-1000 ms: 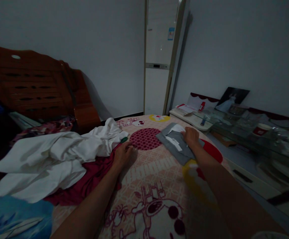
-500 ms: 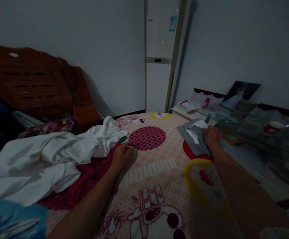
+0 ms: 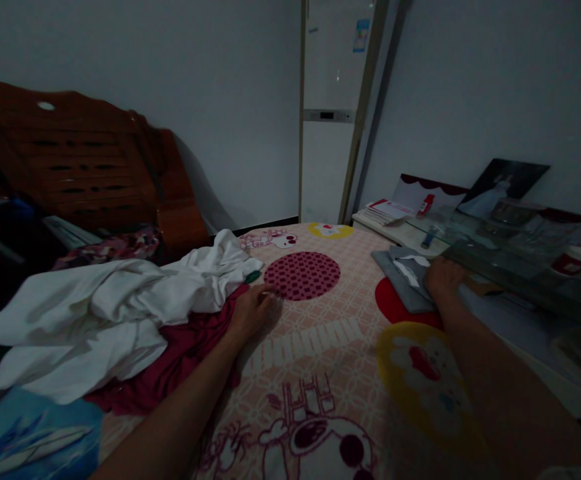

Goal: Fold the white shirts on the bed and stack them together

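Dragging could unfold the flat-folded grey fabric garment [image 3: 411, 292] touching the right hand [image 3: 444, 276]. The left hand [image 3: 252, 310] rests left of it; both grips unclear.

Maroon cloth [image 3: 186, 350] and folded grey garment [image 3: 413, 295] on pink patterned cover [image 3: 358, 293].

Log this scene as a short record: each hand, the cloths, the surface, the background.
Left hand: beside the maroon cloth; grip unclear
Right hand: at the near right edge of the gray cloth; fingertips hard to see
Gray cloth: folded, white patches on top
White cloth: rumpled, partly over the maroon cloth
Surface: patterned pink cover
Background left: wooden seat back
Background right: glass shelf, paper cup
Light: dim
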Action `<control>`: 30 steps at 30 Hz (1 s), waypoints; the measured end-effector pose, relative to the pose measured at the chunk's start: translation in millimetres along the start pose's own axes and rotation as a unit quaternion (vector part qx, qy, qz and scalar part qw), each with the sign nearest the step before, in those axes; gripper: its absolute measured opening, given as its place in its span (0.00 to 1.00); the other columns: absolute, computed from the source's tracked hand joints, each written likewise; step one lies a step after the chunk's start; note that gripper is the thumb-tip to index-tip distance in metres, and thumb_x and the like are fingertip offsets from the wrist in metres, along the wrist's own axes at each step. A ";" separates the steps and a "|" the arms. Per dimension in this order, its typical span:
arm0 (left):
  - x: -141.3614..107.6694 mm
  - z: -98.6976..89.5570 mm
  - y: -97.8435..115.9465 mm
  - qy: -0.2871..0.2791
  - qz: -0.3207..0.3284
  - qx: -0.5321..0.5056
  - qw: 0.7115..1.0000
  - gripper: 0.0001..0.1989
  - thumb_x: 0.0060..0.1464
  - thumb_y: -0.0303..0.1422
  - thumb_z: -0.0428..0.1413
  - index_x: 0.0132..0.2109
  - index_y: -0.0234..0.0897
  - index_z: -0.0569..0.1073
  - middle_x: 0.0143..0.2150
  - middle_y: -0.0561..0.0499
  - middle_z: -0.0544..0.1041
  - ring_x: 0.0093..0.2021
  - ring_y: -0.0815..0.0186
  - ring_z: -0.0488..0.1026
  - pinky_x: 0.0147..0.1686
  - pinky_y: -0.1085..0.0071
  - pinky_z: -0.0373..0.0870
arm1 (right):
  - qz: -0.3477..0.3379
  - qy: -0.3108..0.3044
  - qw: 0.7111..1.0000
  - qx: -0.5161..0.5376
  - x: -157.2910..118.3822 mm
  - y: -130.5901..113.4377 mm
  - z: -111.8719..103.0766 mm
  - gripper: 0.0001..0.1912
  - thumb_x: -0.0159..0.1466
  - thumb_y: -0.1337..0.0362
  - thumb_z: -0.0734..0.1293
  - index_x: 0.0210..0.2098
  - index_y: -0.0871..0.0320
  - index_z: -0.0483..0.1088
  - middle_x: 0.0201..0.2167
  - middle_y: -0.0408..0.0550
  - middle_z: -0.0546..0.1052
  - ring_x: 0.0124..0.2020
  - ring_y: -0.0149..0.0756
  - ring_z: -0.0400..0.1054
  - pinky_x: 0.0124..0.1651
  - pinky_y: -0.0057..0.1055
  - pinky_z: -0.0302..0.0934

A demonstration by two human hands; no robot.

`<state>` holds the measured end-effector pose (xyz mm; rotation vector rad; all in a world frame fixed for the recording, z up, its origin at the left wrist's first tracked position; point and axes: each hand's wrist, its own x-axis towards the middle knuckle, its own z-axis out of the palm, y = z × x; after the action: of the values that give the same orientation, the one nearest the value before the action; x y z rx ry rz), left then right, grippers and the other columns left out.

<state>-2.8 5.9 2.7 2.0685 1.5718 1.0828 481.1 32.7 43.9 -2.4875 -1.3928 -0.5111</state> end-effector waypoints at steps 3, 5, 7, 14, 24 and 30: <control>0.0 -0.2 1.1 -0.004 -0.001 0.007 1.000 0.19 0.56 0.38 0.51 0.49 0.36 0.78 0.46 0.44 0.81 0.42 0.59 0.78 0.46 0.63 0.73 | -0.021 -0.038 0.999 0.021 -11.5 -17.0 -2.8 0.22 0.69 0.66 0.54 0.55 0.71 0.68 0.54 0.71 0.71 0.58 0.54 0.65 0.57 0.47 0.57; -0.3 -0.6 1.7 -0.008 0.006 0.009 1.000 0.18 0.56 0.37 0.51 0.49 0.36 0.78 0.47 0.44 0.81 0.43 0.58 0.78 0.47 0.62 0.73 | -0.058 -0.118 0.990 0.047 -19.0 -28.1 -4.7 0.22 0.70 0.62 0.54 0.55 0.66 0.69 0.55 0.66 0.72 0.57 0.51 0.66 0.56 0.44 0.59; -0.9 -1.1 2.0 -0.009 0.014 0.004 1.000 0.18 0.55 0.36 0.51 0.48 0.37 0.78 0.48 0.44 0.81 0.45 0.58 0.78 0.49 0.62 0.73 | -0.066 -0.155 0.984 0.052 -26.6 -36.3 -6.5 0.22 0.70 0.60 0.54 0.55 0.62 0.70 0.55 0.64 0.73 0.56 0.50 0.68 0.56 0.44 0.59; -4.8 -3.0 0.8 0.012 -0.002 -0.027 1.000 0.16 0.54 0.30 0.52 0.47 0.36 0.79 0.46 0.44 0.81 0.46 0.59 0.78 0.51 0.60 0.73 | -0.166 -0.078 0.970 0.158 -73.9 -71.3 -18.8 0.21 0.70 0.62 0.54 0.55 0.63 0.70 0.57 0.60 0.72 0.60 0.44 0.65 0.60 0.37 0.57; -4.3 -20.1 -5.8 0.081 -0.011 0.044 0.996 0.16 0.54 0.26 0.51 0.47 0.36 0.78 0.47 0.44 0.80 0.48 0.58 0.77 0.52 0.61 0.72 | -0.291 -0.094 0.927 0.215 -156.6 -123.8 10.1 0.18 0.67 0.63 0.59 0.51 0.61 0.74 0.57 0.60 0.73 0.60 0.46 0.65 0.62 0.43 0.58; 0.5 -56.4 -17.6 0.162 -0.046 0.127 0.978 0.15 0.55 0.25 0.49 0.43 0.35 0.78 0.46 0.41 0.78 0.47 0.55 0.76 0.51 0.59 0.71 | -0.308 -0.055 0.926 0.211 -162.9 -118.6 23.6 0.19 0.68 0.62 0.57 0.53 0.61 0.73 0.59 0.60 0.71 0.61 0.46 0.64 0.63 0.43 0.57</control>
<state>-55.8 2.1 28.5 2.0265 2.0369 1.2941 305.1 -23.0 -40.3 -1.7401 -2.0770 -0.1449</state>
